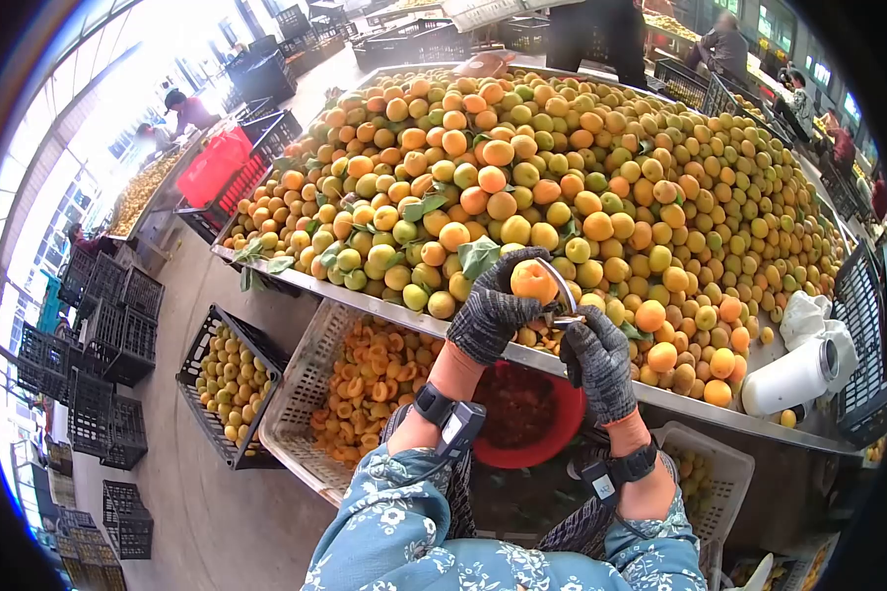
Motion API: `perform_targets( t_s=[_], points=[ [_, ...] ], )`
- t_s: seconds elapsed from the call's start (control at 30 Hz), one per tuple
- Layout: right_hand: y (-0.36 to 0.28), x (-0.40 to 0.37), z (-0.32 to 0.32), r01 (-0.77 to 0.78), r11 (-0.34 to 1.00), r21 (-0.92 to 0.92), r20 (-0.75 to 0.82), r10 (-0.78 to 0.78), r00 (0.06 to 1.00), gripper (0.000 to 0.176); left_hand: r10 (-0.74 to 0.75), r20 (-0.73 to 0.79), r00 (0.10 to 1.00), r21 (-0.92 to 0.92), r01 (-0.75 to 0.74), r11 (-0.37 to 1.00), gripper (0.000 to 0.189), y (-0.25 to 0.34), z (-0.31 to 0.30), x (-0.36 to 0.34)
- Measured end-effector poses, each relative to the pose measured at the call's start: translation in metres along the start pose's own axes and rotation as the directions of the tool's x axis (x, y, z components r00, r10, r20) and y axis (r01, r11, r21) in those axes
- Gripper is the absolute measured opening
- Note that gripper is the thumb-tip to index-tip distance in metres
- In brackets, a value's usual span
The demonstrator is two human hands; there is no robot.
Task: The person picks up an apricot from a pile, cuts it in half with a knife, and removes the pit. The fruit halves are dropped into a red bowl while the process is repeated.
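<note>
In the head view my left hand (493, 310), in a dark grey knit glove, is closed around an orange apricot (532, 283). My right hand (599, 364), gloved the same way, grips a curved metal tool (564, 284) whose thin arc runs along the right side of the fruit. Its handle is mostly hidden by the fingers. Both hands are above the front edge of a metal-rimmed table (414, 317), heaped with yellow, orange and greenish apricots (601, 227). Below them a red basin (570, 414) holds dark reddish-brown, wet-looking bits that I cannot make out.
A white crate (291, 409) of halved apricots stands below left, beside a black crate (192, 369) of whole fruit. Another pale crate (734, 483) is below right. On the table's right lie a white jar (784, 379) and a black crate (862, 330). Other people work farther back.
</note>
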State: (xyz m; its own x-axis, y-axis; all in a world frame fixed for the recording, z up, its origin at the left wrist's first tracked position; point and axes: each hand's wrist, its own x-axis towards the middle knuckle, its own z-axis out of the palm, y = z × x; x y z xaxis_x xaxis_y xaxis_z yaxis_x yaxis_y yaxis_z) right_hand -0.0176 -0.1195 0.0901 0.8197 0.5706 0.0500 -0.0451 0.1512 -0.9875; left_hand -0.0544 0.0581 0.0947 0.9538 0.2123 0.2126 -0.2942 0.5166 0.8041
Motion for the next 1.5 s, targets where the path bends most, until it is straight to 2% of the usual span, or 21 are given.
perform_targets(
  t_s=[0.1,0.2,0.3,0.4,0.5,0.63,0.67,0.73,0.83,0.9,0.93,1.0,1.07,1.13,1.17,1.23,1.3,1.33,1.4,1.47,1.5],
  points=[
    [0.001,-0.002,0.000,0.023,0.998,-0.056,-0.029,-0.025,0.999,0.021,0.009,-0.004,1.000,0.092,-0.009,0.996,0.069,0.001,0.000,-0.001],
    [0.000,-0.002,0.001,0.068,0.987,-0.144,-0.043,-0.075,0.996,0.024,-0.079,0.032,0.996,-0.096,0.081,0.992,0.068,-0.003,-0.004,0.001],
    [0.002,-0.003,0.003,0.060,0.984,-0.170,-0.048,-0.069,0.996,0.022,-0.095,0.054,0.994,-0.163,0.103,0.981,0.068,-0.010,-0.007,0.003],
    [0.013,-0.001,0.004,0.192,0.957,-0.216,-0.021,-0.201,0.979,0.018,-0.093,0.056,0.994,-0.188,0.102,0.977,0.066,-0.009,-0.004,0.001],
    [0.012,-0.002,0.008,0.193,0.926,-0.325,-0.041,-0.218,0.975,0.018,-0.119,0.069,0.990,-0.206,0.131,0.970,0.063,-0.008,0.002,-0.001],
    [0.010,-0.002,0.013,0.202,0.941,-0.271,-0.097,-0.236,0.967,0.018,-0.140,0.022,0.990,-0.228,0.141,0.963,0.058,-0.007,0.013,-0.005],
    [0.008,-0.002,0.013,0.184,0.952,-0.244,-0.103,-0.214,0.971,0.018,-0.144,0.023,0.989,-0.228,0.146,0.963,0.058,-0.006,0.016,-0.005],
    [0.010,-0.001,0.012,0.163,0.962,-0.218,-0.112,-0.190,0.975,0.018,-0.154,-0.018,0.988,-0.063,0.153,0.986,0.055,-0.002,0.019,-0.006],
    [0.017,0.001,0.012,0.206,0.957,-0.206,-0.097,-0.230,0.968,0.018,-0.140,-0.053,0.989,-0.051,0.137,0.989,0.052,-0.003,0.020,-0.008],
    [0.016,0.001,0.015,0.280,0.902,-0.328,-0.089,-0.324,0.942,0.018,-0.122,-0.070,0.990,-0.035,0.120,0.992,0.051,-0.009,0.015,-0.009],
    [0.015,0.000,0.018,0.278,0.903,-0.328,-0.090,-0.323,0.942,0.018,-0.098,-0.088,0.991,-0.020,0.097,0.995,0.050,-0.012,0.013,-0.008],
    [0.014,-0.003,0.022,0.108,0.994,0.000,-0.142,-0.107,0.984,0.018,-0.082,-0.113,0.990,-0.023,0.079,0.997,0.051,-0.015,0.013,-0.007],
    [0.018,-0.006,0.022,0.088,0.996,0.011,-0.121,-0.086,0.989,0.019,-0.066,-0.139,0.988,-0.025,0.063,0.998,0.051,-0.018,0.010,-0.005],
    [0.016,-0.007,0.022,0.067,0.998,0.023,-0.100,-0.064,0.993,0.020,-0.070,-0.091,0.993,-0.154,0.055,0.986,0.052,-0.022,0.004,-0.002],
    [0.011,-0.008,0.023,0.039,0.999,0.030,-0.081,-0.037,0.996,0.021,-0.071,-0.092,0.993,-0.154,0.056,0.986,0.052,-0.023,0.005,-0.003],
    [0.008,-0.009,0.028,0.011,0.999,0.038,-0.062,-0.009,0.998,0.023,-0.113,-0.086,0.990,-0.336,0.078,0.939,0.045,-0.023,0.008,-0.003],
    [0.009,-0.012,0.033,0.119,0.973,-0.199,-0.110,-0.143,0.984,0.025,-0.142,-0.103,0.984,-0.393,0.091,0.915,0.043,-0.021,0.009,-0.003],
    [0.007,-0.012,0.032,0.120,0.965,-0.233,-0.108,-0.149,0.983,0.027,-0.146,-0.082,0.986,-0.388,0.104,0.916,0.045,-0.020,0.012,-0.005],
    [0.012,-0.009,0.031,0.097,0.972,-0.213,-0.125,-0.125,0.984,0.027,-0.148,-0.060,0.987,-0.383,0.115,0.917,0.047,-0.023,0.016,-0.007],
    [0.012,-0.005,0.029,0.071,0.979,-0.194,-0.144,-0.100,0.985,0.026,-0.304,0.055,0.951,-0.506,0.289,0.813,0.057,-0.034,0.021,-0.008],
    [0.009,-0.002,0.028,0.087,0.988,-0.131,-0.158,-0.108,0.982,0.026,-0.305,0.057,0.950,-0.506,0.291,0.812,0.057,-0.035,0.020,-0.007]
  ],
)
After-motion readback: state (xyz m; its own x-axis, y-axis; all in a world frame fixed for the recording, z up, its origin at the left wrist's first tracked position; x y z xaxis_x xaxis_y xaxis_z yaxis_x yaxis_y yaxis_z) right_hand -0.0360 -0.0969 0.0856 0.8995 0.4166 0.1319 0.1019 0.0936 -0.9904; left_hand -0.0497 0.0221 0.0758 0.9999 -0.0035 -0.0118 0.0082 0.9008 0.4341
